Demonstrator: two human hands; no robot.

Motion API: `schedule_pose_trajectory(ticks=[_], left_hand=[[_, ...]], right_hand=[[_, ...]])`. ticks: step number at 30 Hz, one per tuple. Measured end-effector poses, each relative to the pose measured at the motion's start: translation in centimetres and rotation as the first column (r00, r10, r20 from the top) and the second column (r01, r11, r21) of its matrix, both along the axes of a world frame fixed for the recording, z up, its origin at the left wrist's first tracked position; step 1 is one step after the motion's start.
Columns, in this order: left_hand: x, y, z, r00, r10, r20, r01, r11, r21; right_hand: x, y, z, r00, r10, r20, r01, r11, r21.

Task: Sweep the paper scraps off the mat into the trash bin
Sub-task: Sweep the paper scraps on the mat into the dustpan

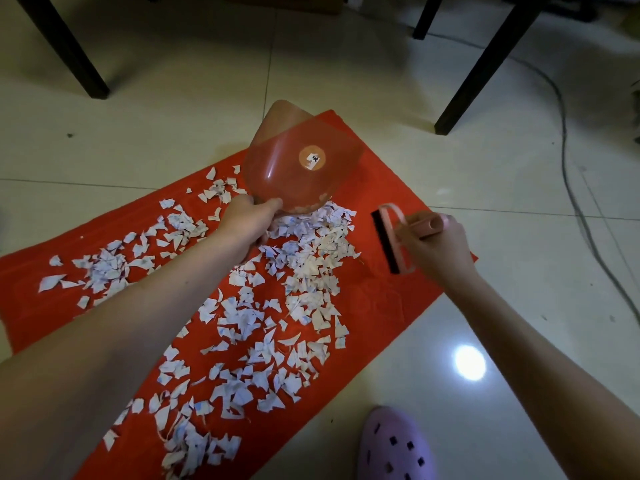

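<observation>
A red mat (pixel 391 188) lies on the tiled floor, strewn with several white paper scraps (pixel 304 265). My left hand (pixel 247 223) grips a translucent pink dustpan (pixel 301 168) by its near edge, tilted up above the far part of the mat with its lip over a dense heap of scraps. My right hand (pixel 438 245) holds a small pink hand brush (pixel 394 240) by the handle; its black bristles face left, just right of the heap. No trash bin is in view.
Black table legs stand at the far left (pixel 65 46) and far right (pixel 485 64). A grey cable (pixel 568 174) runs along the floor at the right. A purple clog (pixel 394 445) rests at the bottom, close to the mat's near edge.
</observation>
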State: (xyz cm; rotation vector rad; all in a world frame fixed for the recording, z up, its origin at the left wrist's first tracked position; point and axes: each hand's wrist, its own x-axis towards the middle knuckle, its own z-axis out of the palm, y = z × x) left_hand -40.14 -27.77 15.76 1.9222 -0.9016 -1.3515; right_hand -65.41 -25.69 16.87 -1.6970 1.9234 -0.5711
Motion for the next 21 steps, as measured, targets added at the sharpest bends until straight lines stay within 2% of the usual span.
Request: schedule_pose_trajectory(ticks=[3,6,9,12,15,18,21], left_hand=[[0.0,-0.2,0.0,1.0,-0.006,-0.004,0.006,1.0,-0.004],[0.0,-0.2,0.0,1.0,-0.013,0.001,0.013,1.0,-0.007],[0.2,-0.1,-0.1,1.0,-0.014,0.004,0.014,1.0,0.002],[0.7,-0.2,-0.1,1.0,-0.008,0.0,0.008,1.0,-0.002],[1.1,-0.4,-0.1,1.0,0.0,0.022,0.0,1.0,-0.005],[1.3,-0.7,0.0,1.0,0.012,0.015,-0.012,1.0,0.003],[1.3,-0.9,0.1,1.0,0.01,0.001,-0.01,1.0,0.007]], right_hand=[[-0.1,-1.4,-2.2,0.994,0.0,-0.109,0.009,0.997,0.082],[1.4,-0.9,-3.9,0.984,0.119,-0.136,-0.103,0.987,0.121],[3.7,1.1,-3.8,0.96,0.265,-0.086,-0.25,0.956,0.154],[4.6,2.4,-2.3,0.954,0.285,0.095,-0.298,0.937,0.184],[4.1,1.8,0.0,0.958,0.23,0.174,-0.25,0.962,0.105],[3.2,-0.6,1.0,0.976,0.215,0.033,-0.214,0.976,-0.037],[2.9,-3.6,-0.2,0.98,0.187,-0.064,-0.192,0.977,-0.087]])
